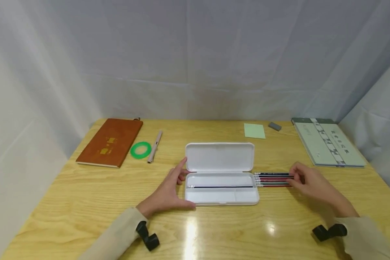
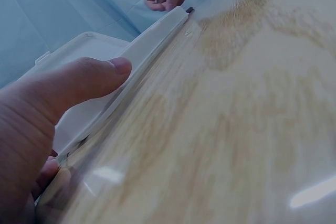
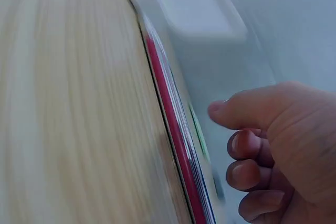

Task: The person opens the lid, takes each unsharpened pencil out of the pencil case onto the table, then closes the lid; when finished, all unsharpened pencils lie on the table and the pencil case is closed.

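An open white pencil case (image 1: 221,196) lies mid-table, its lid (image 1: 219,157) folded back flat. One dark pencil (image 1: 221,186) lies in its tray. Several pencils (image 1: 273,179) in red, green and dark colours lie side by side on the wood just right of the case. My left hand (image 1: 172,189) rests against the case's left end, with the thumb (image 2: 79,80) stretched along the front wall (image 2: 152,40). My right hand (image 1: 307,180) hovers at the pencils' right ends with fingers (image 3: 244,171) loosely curled. Nothing shows between them; the pencils (image 3: 168,129) lie just beside the thumb.
A brown notebook (image 1: 110,141), a green tape ring (image 1: 141,150) and a pen (image 1: 155,146) lie at the back left. A green sticky note (image 1: 254,130), a grey eraser (image 1: 274,126) and a grey-green book (image 1: 328,146) lie at the back right. White cloth walls surround the wooden table (image 1: 84,202).
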The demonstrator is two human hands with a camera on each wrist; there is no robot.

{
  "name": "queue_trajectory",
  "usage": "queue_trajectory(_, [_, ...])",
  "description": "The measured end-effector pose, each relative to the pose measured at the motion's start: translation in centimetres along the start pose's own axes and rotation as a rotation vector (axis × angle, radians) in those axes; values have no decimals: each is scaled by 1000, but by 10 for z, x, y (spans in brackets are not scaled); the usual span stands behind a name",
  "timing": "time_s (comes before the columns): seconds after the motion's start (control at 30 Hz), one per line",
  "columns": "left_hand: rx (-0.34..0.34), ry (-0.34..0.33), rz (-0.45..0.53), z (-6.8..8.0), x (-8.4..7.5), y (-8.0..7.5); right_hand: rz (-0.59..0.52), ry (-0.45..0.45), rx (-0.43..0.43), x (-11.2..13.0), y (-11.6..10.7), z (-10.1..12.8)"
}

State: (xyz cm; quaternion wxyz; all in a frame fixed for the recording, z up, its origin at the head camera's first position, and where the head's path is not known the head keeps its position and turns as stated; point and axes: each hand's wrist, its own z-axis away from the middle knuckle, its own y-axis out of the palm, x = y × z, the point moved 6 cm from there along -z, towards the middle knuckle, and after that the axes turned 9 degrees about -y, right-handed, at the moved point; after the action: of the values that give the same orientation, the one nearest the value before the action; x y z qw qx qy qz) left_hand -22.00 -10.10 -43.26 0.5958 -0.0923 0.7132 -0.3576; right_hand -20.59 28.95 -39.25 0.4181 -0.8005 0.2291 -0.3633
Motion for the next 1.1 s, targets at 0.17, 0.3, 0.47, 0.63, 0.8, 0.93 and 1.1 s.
queue_trajectory(0.17, [3, 5, 4, -1, -1, 1, -73, -86, 92, 37, 34, -39])
queue_trajectory(0.3, [11, 13, 3, -2, -1, 4, -62, -105, 227, 59, 62, -62])
queue_trajectory(0.47, [3, 14, -5, -1, 0, 2, -33, -115, 342, 74, 80, -82])
queue_trajectory(0.63, [0, 14, -17, 1, 0, -1, 4, -168, 349, 84, 85, -93])
queue_trajectory(0.8, [-5, 13, -12, 2, 0, -3, 135, -198, 328, 90, 89, -96])
queue_trajectory(0.93, [0, 11, -5, 2, 0, -2, 213, -217, 309, 93, 89, -97])
queue_trajectory(1.1, [6, 14, -3, 1, -1, -1, 148, -137, 212, 85, 62, -90])
